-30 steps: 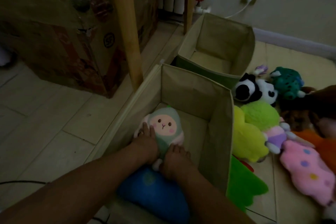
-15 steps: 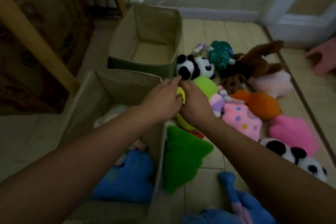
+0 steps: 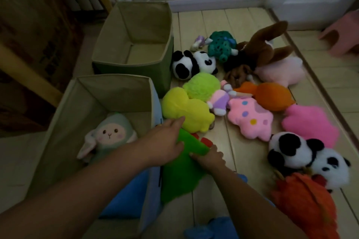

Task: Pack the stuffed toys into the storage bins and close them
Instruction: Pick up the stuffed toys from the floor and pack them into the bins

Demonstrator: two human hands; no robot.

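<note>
Two open fabric bins stand on the floor. The near bin [image 3: 58, 122] holds a green-hooded lamb toy [image 3: 110, 134] and a blue plush [image 3: 128, 198]. The far bin [image 3: 134, 66] shows no toy inside. Beside the near bin's right wall lies a green plush [image 3: 180, 176]. My left hand [image 3: 165, 141] grips its top edge and my right hand [image 3: 209, 158] holds its right side. A yellow plush [image 3: 186, 108] lies just beyond my left fingers. Several more toys are spread to the right, among them a pink spotted plush [image 3: 250, 118] and a panda pair [image 3: 194, 64].
A second panda pair [image 3: 310, 157] and an orange-red plush [image 3: 307, 205] lie at the right front. A blue toy [image 3: 211, 229] sits at the bottom edge. A pink stool [image 3: 343, 39] stands far right. A wooden post and furniture rise at the left, a wall behind.
Both hands left the lamb toy in the near bin, reached over to the yellow plush, then dropped back onto the green plush beside the bin. The view swung right.
</note>
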